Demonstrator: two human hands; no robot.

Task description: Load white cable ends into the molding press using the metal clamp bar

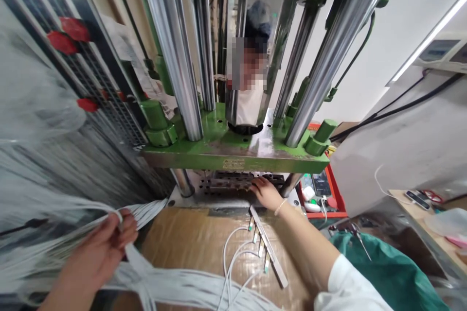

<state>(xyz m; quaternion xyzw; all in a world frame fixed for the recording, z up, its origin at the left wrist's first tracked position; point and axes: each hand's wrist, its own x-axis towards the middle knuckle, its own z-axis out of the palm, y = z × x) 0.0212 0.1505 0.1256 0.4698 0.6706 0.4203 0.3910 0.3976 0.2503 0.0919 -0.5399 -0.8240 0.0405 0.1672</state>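
Note:
My left hand (105, 243) is closed round a few white cables (133, 252) at the lower left, with the thumb and fingers pressed together. My right hand (268, 193) reaches under the green press plate (237, 159), its fingers stretched over the metal mould (226, 182). The fingertips touch or hover just above the mould; which of these I cannot tell. Nothing shows in that hand. On the brown work surface (175, 238) below it lies a metal bar (270, 248), with several cables ending in small green-tipped connectors (261, 249) along its left side.
Thick steel columns (175, 58) flank the mould area. A large bundle of white cables (189, 282) crosses the front. To the right are a red tray (337, 194) with a phone and small items, and green cloth (386, 267). A pixelated figure (251, 63) shows in the clear panel.

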